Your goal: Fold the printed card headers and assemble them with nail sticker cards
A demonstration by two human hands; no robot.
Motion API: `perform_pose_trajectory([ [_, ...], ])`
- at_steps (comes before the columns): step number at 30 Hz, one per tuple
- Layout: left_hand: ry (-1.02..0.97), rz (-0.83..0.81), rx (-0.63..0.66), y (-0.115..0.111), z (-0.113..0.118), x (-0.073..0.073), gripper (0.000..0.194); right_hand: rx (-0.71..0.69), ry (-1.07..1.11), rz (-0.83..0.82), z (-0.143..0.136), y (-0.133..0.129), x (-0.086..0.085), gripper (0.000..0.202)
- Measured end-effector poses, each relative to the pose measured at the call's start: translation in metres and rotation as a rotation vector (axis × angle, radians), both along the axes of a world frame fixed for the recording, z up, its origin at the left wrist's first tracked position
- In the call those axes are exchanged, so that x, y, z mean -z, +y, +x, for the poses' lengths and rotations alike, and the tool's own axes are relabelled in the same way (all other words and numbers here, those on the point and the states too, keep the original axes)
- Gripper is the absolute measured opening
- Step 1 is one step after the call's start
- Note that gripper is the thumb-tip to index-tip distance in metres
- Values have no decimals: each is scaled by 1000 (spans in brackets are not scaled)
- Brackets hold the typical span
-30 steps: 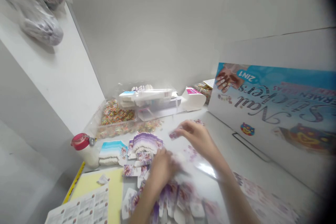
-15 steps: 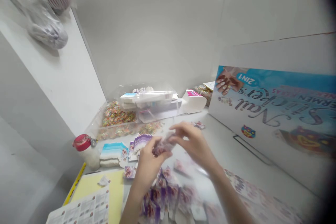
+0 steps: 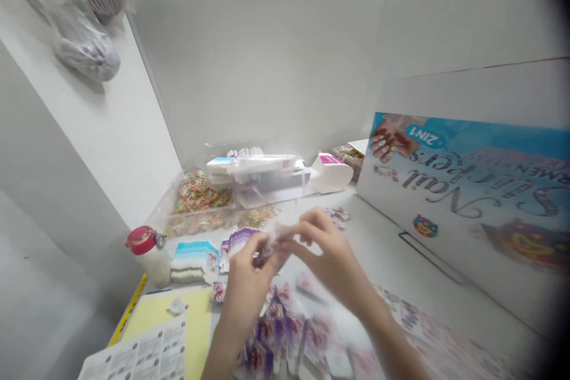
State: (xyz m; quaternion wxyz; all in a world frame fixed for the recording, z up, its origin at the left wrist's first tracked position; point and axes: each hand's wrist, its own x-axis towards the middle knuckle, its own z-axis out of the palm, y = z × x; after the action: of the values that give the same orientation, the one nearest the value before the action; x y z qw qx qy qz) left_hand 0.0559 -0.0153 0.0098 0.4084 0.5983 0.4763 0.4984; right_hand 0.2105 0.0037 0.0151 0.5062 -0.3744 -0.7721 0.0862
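Near the middle of the view, my left hand point(image 3: 255, 264) is closed around a small purple and white packet point(image 3: 268, 247). My right hand point(image 3: 314, 237) pinches at the top of the same packet, its fingertips close to those of my left hand. Motion blur hides the packet's details. Below the hands, several small purple packets point(image 3: 269, 332) with nail pictures lie in overlapping rows. A fanned stack of purple and white cards point(image 3: 238, 243) is left of my left hand, beside a stack of blue and white cards point(image 3: 193, 256).
Left stands a red-lidded bottle point(image 3: 151, 258) near a yellow sheet point(image 3: 196, 320) and a printed sheet point(image 3: 142, 350). Behind are a tray of colourful bits point(image 3: 202, 196) and clear containers point(image 3: 267, 175). A large box point(image 3: 463, 202) stands right, with sticker sheets point(image 3: 427, 332) below.
My right hand's fingers have closed in toward my left hand over the packet. The whole view has shifted slightly, while the things on the table look unmoved.
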Motion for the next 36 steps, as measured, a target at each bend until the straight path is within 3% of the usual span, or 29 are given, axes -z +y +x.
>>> perform_pose_trajectory([
  [5,10,13,-1,-2,1,0,23,-18,21,-14,0,-3,-4,13],
  [12,275,184,-135,-4,-7,0,16,-118,63,-174,2,-7,-5,10],
  [18,272,50,-7,-2,-10,-6,25,-232,277,-508,2,3,-1,6],
  [20,250,25,18,0,-10,-6,25,-184,256,-508,2,4,-1,5],
  [23,210,3,39,3,-12,-3,22,-108,144,-378,3,1,-3,12],
  [26,82,-52,62,3,-14,-1,28,-170,93,-368,7,1,-3,21],
  [30,-64,-55,94,0,-13,0,43,-407,274,-663,14,11,2,24],
  [33,-12,32,152,0,-11,3,29,-491,509,-865,11,17,7,26],
  [36,41,78,161,2,-12,7,21,-509,594,-903,5,18,8,31],
])
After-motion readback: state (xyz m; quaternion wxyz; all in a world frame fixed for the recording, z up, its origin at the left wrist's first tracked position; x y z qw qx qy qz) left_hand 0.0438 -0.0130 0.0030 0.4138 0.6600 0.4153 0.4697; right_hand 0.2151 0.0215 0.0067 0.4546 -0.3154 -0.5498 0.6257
